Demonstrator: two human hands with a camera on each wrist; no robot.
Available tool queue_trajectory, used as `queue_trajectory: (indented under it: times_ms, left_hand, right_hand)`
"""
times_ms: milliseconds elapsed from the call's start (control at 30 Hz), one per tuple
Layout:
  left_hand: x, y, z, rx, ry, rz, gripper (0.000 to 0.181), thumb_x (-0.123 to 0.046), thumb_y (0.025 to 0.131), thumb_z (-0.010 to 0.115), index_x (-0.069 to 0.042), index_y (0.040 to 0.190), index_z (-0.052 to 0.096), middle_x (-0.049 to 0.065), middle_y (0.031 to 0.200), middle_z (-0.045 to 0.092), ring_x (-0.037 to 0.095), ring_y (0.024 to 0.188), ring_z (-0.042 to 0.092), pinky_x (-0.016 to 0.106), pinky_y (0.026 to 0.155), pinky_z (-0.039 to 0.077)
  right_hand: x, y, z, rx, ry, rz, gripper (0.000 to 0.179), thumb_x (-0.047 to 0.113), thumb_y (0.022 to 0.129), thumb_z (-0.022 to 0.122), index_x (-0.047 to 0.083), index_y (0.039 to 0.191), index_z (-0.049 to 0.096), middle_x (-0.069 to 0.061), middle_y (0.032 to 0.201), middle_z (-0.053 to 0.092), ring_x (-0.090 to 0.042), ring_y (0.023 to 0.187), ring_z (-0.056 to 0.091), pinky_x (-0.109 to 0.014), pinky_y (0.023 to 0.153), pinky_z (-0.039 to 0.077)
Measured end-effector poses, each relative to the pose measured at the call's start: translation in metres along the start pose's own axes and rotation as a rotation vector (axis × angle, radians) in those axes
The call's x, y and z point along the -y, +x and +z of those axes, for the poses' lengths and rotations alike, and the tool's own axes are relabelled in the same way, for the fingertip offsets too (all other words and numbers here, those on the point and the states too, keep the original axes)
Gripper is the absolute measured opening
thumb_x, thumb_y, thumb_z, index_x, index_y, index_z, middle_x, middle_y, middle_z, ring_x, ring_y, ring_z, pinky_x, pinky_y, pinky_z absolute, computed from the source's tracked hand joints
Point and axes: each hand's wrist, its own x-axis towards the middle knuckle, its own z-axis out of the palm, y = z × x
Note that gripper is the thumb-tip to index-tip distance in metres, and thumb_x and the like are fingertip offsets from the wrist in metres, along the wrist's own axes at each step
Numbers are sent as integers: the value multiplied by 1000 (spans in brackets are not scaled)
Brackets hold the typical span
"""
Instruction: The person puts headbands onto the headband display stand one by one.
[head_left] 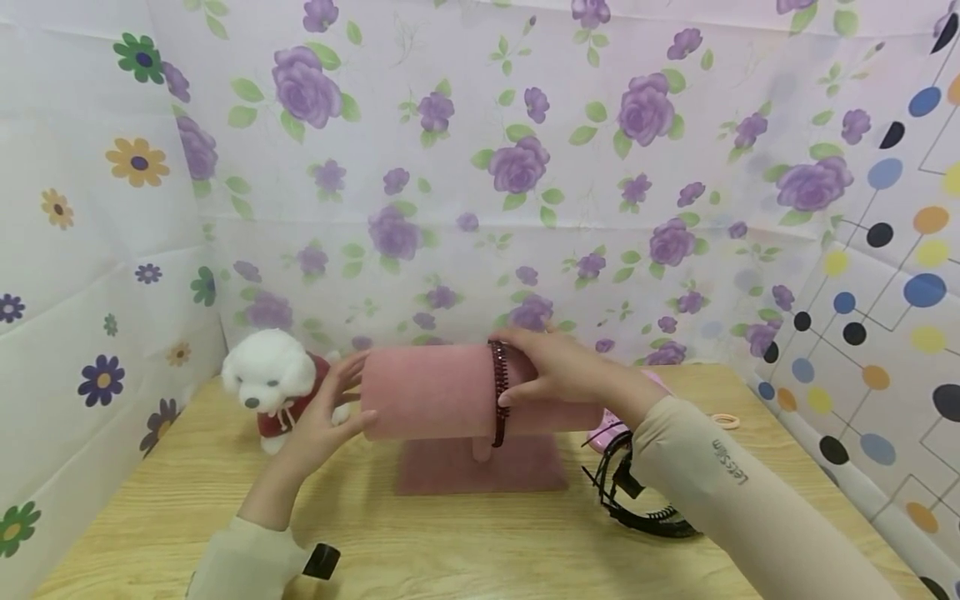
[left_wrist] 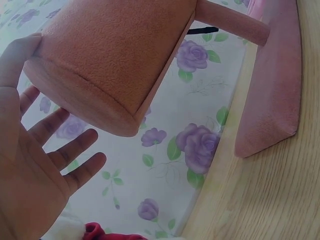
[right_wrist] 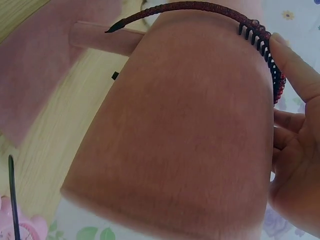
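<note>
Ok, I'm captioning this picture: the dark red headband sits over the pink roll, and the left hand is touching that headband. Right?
Not quite: the head view shows the right hand touching the dark red headband. The headband does sit over the pink roll.

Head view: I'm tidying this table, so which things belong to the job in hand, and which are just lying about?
In the job: pink padded stand, dark red headband over it, left hand, right hand.

Apparently lying about: white toy dog, black headbands, partly hidden pink item, peach ring.
</note>
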Motion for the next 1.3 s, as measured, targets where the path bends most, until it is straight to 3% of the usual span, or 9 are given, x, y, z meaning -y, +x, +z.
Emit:
queue_trajectory:
  times_ms: [200, 400, 500, 600, 767, 833, 900, 1100, 1300]
  left_hand:
    - [2, 0, 0, 2, -6, 4, 77, -2, 90, 61, -20, 153, 20, 13, 154, 33, -3, 126, 39, 41, 100, 43]
    - [3, 0, -1, 0, -12, -4, 77, -3, 90, 61, -21, 153, 21, 13, 154, 33, -4, 124, 39, 41, 99, 43]
    - [4, 0, -1, 0, -26, -3, 78, -3, 89, 61, -21, 153, 20, 14, 154, 33, -6, 123, 39, 55, 98, 41]
    - [5, -1, -1, 3, -39, -6, 77, -3, 90, 61, -20, 153, 20, 15, 154, 32, -5, 123, 39, 60, 97, 40]
    - [6, 0, -1, 7, -48, -15, 77, -4, 90, 61, -20, 153, 20, 16, 153, 32, 20, 129, 41, 61, 96, 41]
    - [6, -1, -1, 10, -54, -19, 77, -4, 90, 61, -20, 153, 20, 17, 153, 32, 33, 129, 41, 62, 95, 42]
    - [5, -1, -1, 11, -60, -21, 77, -4, 90, 61, -20, 153, 20, 18, 153, 32, 41, 129, 40, 63, 94, 43]
    - [3, -2, -1, 6, -59, -28, 76, -5, 90, 61, -14, 152, 20, 21, 153, 31, 47, 129, 39, 70, 92, 40]
    - [3, -1, 0, -1, -52, -22, 76, -4, 89, 61, -19, 152, 21, 20, 153, 32, 46, 129, 40, 69, 94, 39]
  right_hand:
    - [7, 6, 1, 25, 29, 19, 80, 49, 80, 72, 21, 146, 37, -3, 143, 52, -24, 128, 53, -52, 121, 11]
    - [16, 10, 1, 44, 28, 36, 82, 52, 81, 70, 22, 148, 33, -5, 144, 51, -26, 129, 51, -48, 114, 31]
    - [19, 14, 2, 56, 40, 27, 82, 51, 82, 70, 19, 149, 33, -5, 146, 49, -26, 132, 48, -49, 118, 24]
    - [23, 18, 3, 71, 63, 28, 82, 50, 83, 70, 19, 149, 33, -3, 147, 47, -23, 135, 44, -47, 119, 20]
    - [27, 23, 6, 76, 101, 9, 80, 47, 84, 70, 18, 149, 33, -3, 148, 46, -21, 136, 43, -44, 121, 18]
    - [28, 25, 7, 73, 100, -8, 80, 47, 84, 69, 16, 149, 32, -3, 149, 45, -20, 137, 42, -45, 122, 10]
    - [30, 27, 8, 68, 107, -8, 80, 47, 84, 70, 17, 148, 33, -1, 149, 44, -20, 137, 41, -44, 122, 13]
    - [34, 31, 12, 79, 138, 18, 78, 48, 85, 69, 24, 149, 32, 6, 151, 41, -17, 142, 33, -44, 121, 15]
    - [39, 33, 14, 84, 157, 32, 76, 53, 84, 66, 36, 148, 30, 10, 147, 43, -18, 139, 34, -41, 114, 31]
